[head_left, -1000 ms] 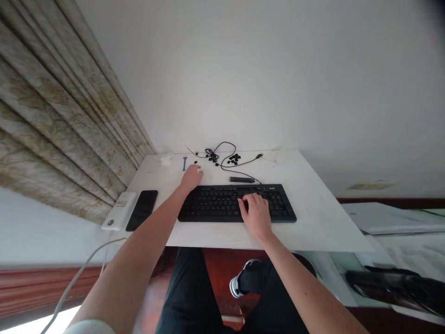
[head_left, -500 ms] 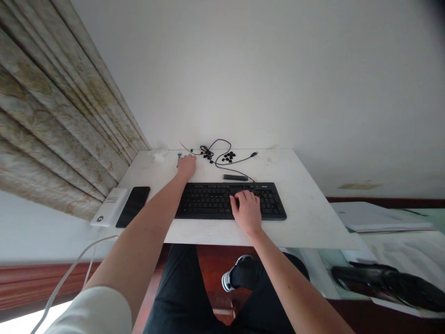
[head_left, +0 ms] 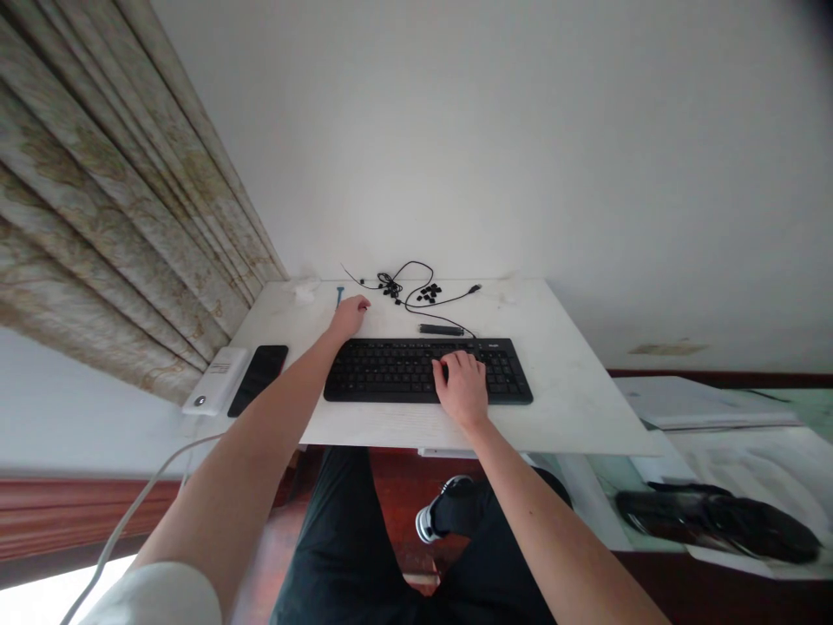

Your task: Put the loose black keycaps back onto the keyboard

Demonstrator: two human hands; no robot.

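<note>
On the white table lies a black keyboard point(head_left: 390, 375). My right hand point(head_left: 464, 386) rests on its right half, with the thumb apart from the fingers. Just beyond its upper left corner hovers my left hand point(head_left: 350, 318), fingers curled together. Something dark seems to be at those fingertips, too small to make out. A small blue tool point(head_left: 339, 296) lies beside and beyond the left hand. Several loose black keycaps point(head_left: 429, 293) are grouped behind the keyboard, near its coiled cable point(head_left: 390, 283). A narrow black bar point(head_left: 441, 330) lies along the keyboard's back edge.
A dark phone point(head_left: 259, 380) and a white box point(head_left: 217, 380) sit at the table's left edge, by the curtain point(head_left: 130, 200). Crumpled white material point(head_left: 304, 289) lies at the back left. A wall borders the far side. Right of the table, a black object point(head_left: 716, 521) lies on another surface.
My left hand has drawn back slightly from beside the blue tool toward the keyboard, its fingers now curled in. My right hand stays on the keyboard. The camera view has shifted a little.
</note>
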